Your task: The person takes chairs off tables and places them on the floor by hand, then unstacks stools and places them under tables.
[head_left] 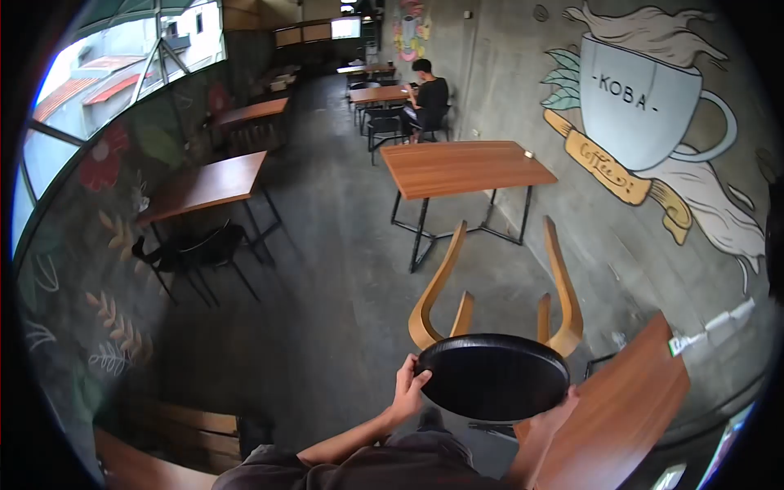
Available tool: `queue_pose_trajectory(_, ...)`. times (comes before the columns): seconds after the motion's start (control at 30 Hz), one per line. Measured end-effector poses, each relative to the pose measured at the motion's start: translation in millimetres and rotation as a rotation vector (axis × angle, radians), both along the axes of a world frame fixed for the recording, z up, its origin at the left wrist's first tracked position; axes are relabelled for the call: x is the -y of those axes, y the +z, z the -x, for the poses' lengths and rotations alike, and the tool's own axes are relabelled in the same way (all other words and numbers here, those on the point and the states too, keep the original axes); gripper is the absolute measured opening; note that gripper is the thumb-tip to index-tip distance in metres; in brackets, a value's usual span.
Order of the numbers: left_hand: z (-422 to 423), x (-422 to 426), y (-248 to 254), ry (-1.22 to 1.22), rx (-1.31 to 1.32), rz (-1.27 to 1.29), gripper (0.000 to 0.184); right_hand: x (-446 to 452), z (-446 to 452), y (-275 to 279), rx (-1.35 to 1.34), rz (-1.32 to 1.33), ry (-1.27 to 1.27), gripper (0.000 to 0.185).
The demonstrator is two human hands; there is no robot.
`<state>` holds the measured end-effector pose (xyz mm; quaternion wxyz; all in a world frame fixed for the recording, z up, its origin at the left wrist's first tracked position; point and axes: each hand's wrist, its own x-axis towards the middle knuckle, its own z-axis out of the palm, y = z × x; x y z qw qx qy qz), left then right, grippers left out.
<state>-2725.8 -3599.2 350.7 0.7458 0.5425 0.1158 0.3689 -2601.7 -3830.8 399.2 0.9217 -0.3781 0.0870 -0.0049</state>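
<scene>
Both my hands hold a stool with a round black padded seat [495,377] and bent light-wood legs [563,286]. It is tipped so that the seat faces me and the legs point forward, away from my body. My left hand [408,389] is closed on the left edge of the seat, thumb on the black top. At the opposite edge, my right hand [559,412] grips the rim, its fingers partly hidden behind the seat. A wooden table [625,400] stands close by on the right, next to my right forearm.
Ahead is a wooden-topped table [465,167] with black metal legs. On the left are another table [208,188] and black chairs [208,249]. A seated person [429,98] is further back by the wall. A painted cup [641,106] decorates the right wall.
</scene>
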Motion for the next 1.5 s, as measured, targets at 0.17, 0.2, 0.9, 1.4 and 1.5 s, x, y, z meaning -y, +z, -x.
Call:
queue_pose_trajectory(0.17, -10.2, -84.3, 17.7, 0.710, -0.305, -0.118, 0.020, -157.7, -86.3, -29.1, -0.142, 0.343, 0.347, 0.032)
queue_pose_trajectory(0.2, -5.9, -97.6, 1.1, 0.785, -0.337, -0.086, 0.022, -180.2, -90.4, -35.8, -0.120, 0.340, 0.460, 0.031)
queue_pose_trajectory(0.9, 33.0, -516.1, 0.6, 0.876, -0.490, 0.031, 0.034, -651.3, -107.3, -24.5, 0.511, 0.883, 0.877, 0.051)
queue_pose_trajectory(1.4, -129.1, -838.1, -20.6, 0.712, -0.553, -0.072, 0.038, -936.4, -258.7, -61.2, 0.450, 0.995, 0.690, 0.052)
queue_pose_trajectory(1.5, -161.0, -910.9, 1.7, 0.729, -0.532, -0.029, 0.033, -1015.0, -291.8, -32.0, 0.472, 1.028, 0.740, 0.049)
